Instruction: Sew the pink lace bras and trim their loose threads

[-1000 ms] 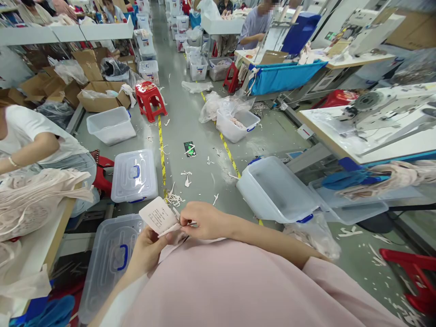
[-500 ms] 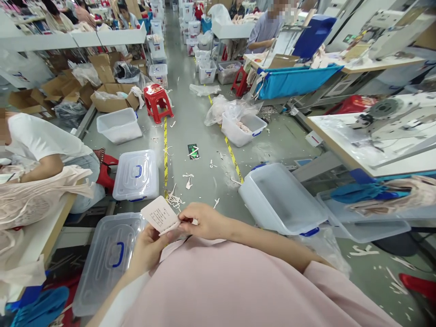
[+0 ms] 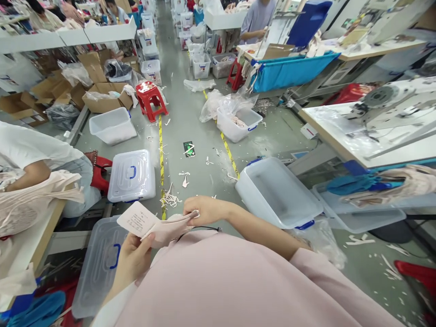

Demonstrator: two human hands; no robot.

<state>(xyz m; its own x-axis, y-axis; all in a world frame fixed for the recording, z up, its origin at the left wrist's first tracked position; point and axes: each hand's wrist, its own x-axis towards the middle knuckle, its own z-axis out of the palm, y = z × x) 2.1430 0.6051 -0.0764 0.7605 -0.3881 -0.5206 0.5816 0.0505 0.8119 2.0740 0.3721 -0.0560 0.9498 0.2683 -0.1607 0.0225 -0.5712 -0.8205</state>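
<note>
A printed white care label (image 3: 136, 219), attached to a strip of pale pink fabric (image 3: 170, 227), is held low in the view, just above the person's pink garment. The label is pinched by the left hand (image 3: 133, 259) from 6 o'clock; the fabric's far end is pinched by the right hand (image 3: 204, 210) at 3 o'clock. A lidded clear bin (image 3: 97, 268) lies at 8 o'clock, an open bin (image 3: 277, 193) at 2 o'clock.
</note>
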